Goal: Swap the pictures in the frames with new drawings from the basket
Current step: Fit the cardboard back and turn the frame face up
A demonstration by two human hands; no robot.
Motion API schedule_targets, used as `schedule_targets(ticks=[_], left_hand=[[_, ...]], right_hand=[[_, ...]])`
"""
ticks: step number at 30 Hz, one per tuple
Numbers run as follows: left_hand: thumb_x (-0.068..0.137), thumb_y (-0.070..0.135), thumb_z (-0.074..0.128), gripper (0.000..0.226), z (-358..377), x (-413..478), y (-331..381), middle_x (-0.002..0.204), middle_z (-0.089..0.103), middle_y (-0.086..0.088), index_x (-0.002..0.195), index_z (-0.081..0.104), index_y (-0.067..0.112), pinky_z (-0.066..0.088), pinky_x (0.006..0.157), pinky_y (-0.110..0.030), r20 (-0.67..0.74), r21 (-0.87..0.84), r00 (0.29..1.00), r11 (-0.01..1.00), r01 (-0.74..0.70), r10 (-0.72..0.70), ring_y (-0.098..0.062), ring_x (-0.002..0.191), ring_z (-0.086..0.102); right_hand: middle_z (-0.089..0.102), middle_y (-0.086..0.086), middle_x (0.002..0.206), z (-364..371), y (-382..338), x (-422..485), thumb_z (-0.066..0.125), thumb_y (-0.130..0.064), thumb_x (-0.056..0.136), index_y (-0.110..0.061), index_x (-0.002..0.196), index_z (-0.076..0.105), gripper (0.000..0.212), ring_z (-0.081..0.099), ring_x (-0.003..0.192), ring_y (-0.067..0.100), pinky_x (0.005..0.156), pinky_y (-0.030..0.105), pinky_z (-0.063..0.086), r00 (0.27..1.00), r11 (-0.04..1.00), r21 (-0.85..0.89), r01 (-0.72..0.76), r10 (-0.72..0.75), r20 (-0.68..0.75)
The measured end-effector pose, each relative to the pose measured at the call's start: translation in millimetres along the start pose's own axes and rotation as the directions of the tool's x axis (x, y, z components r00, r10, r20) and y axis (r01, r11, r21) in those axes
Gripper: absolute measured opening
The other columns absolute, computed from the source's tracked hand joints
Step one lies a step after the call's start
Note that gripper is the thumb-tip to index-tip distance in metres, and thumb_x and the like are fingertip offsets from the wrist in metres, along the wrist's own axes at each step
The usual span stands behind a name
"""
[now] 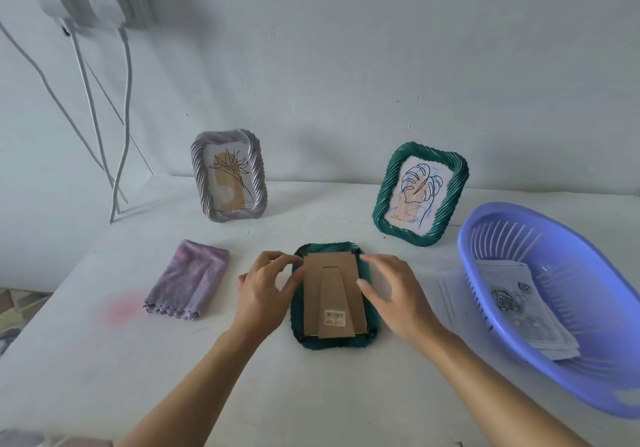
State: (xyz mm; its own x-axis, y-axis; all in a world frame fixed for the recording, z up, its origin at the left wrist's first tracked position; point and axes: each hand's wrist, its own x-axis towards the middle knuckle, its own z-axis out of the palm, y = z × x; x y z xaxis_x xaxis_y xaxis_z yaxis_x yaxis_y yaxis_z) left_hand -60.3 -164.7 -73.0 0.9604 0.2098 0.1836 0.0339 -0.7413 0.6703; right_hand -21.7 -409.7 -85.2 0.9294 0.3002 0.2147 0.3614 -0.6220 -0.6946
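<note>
Likely stiff and light, the brown cardboard backing [332, 273] on the green ribbed frame [332, 343]: I'd lift its edge. My left hand [266, 289] curls there, grip unclear; right hand [394, 294] loose, empty.

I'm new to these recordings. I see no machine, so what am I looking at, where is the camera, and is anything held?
There is no robot: a person works with bare hands, filmed by one camera worn on the head, looking down at a white table. A green frame lies face down in the middle, cardboard back up. The left hand has fingertips at the back's top left corner; whether it grips is unclear. The right hand is open over the right edge. Behind stand a grey frame and a second green frame. A purple cloth lies on the left; a basket with drawings sits on the right.
</note>
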Motion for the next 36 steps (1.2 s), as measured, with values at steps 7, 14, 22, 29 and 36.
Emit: schedule_targets(ticks=[7,14,22,29,36], left_hand=[[0.085,0.057,0.056,0.029,-8,-81,-14,0.107,0.061,0.029,0.103,0.072,0.041,0.046,0.088,-0.042,-0.004,0.085,0.996,0.993,-0.084,0.084,0.002,0.103,0.059],[0.075,0.04,0.085,0.022,-4,-102,-3,0.103,0.072,0.02,0.093,0.08,0.029,0.054,0.088,-0.036,-0.119,-0.01,0.993,1.0,-0.028,0.026,-0.001,0.095,0.066],[0.07,0.03,0.086,0.02,4,-113,7,0.101,0.075,0.012,0.088,0.082,0.021,0.056,0.088,-0.034,-0.188,-0.127,0.98,0.991,0.036,-0.06,-0.003,0.091,0.07],[0.076,0.039,0.081,0.023,5,-114,10,0.1,0.074,0.011,0.091,0.082,0.021,0.058,0.084,-0.039,-0.214,-0.051,0.977,0.999,0.018,-0.028,-0.01,0.09,0.07],[0.077,0.026,0.084,0.018,6,-111,15,0.101,0.071,0.011,0.093,0.082,0.02,0.057,0.079,-0.035,-0.157,0.008,0.987,1.0,0.03,-0.028,-0.011,0.087,0.068]], right_hand=[[0.055,-0.02,0.117,1,5,-63,0.059,-0.044,0.089,-0.028,0.112,0.068,0.029,0.052,0.118,0.002,0.1,0.027,0.044,0.997,0.998,0.03,0.051,-0.049,-0.064],[0.063,-0.016,0.114,-1,1,-69,0.07,-0.049,0.081,-0.022,0.097,0.073,0.031,0.059,0.112,0.002,0.096,0.024,0.048,0.993,0.995,0.089,0.051,-0.041,-0.11],[0.071,-0.006,0.111,4,2,-81,0.078,-0.053,0.072,-0.018,0.091,0.079,0.04,0.063,0.113,0.007,0.101,0.018,0.045,0.987,0.997,0.075,0.028,-0.016,-0.159],[0.076,0.0,0.103,6,-2,-82,0.083,-0.044,0.065,-0.014,0.088,0.081,0.038,0.066,0.108,0.007,0.101,0.021,0.046,0.979,0.996,0.088,-0.02,0.037,-0.2],[0.075,-0.003,0.1,11,-6,-81,0.094,-0.021,0.06,-0.015,0.083,0.08,0.027,0.066,0.106,0.007,0.098,0.009,0.042,0.961,0.982,0.156,-0.109,0.144,-0.234]])
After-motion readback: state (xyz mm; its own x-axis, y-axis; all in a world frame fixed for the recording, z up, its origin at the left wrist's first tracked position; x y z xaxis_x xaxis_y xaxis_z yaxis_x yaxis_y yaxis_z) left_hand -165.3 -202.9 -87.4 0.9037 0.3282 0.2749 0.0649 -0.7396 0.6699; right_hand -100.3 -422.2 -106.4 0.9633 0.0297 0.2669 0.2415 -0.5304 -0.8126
